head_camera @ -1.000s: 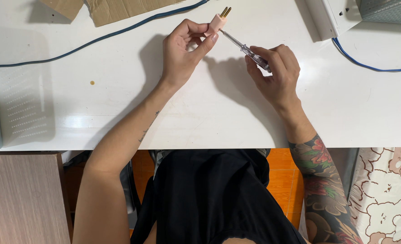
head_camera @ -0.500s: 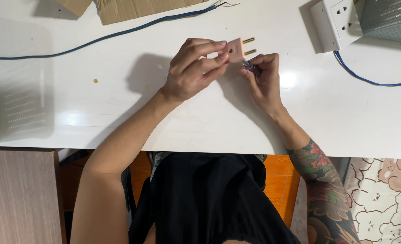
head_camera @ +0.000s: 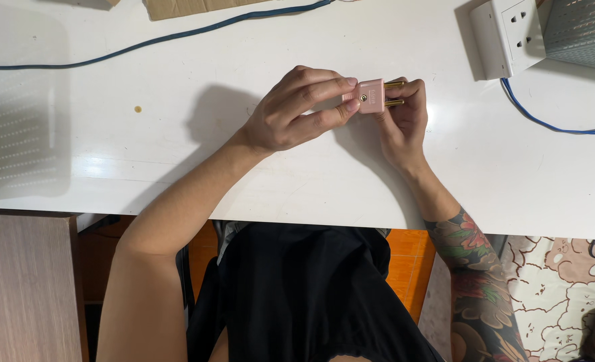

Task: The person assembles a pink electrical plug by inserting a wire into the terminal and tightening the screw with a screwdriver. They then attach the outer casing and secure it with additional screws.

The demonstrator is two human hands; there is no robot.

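1. white table (head_camera: 176, 167), blue cable (head_camera: 176, 37) along 12 o'clock, white power strip (head_camera: 508, 33) at 1 o'clock.
2. left hand (head_camera: 290, 114) fingers pinch the pink plug (head_camera: 368, 96), center-top.
3. right hand (head_camera: 401, 121) fingers grasp its brass prongs (head_camera: 394, 94).

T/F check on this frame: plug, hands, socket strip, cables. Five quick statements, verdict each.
1. Both hands hold the pink plug. True: the left hand pinches its body, and the right hand is at the prong end.
2. The plug's prongs point toward the left hand. False: they point right, toward the right hand's fingers.
3. A white socket strip lies at the table's top right. True.
4. The plug is pushed into the socket strip. False: it is held apart from it, above the white table.
5. A blue cable runs along the table's far side. True.
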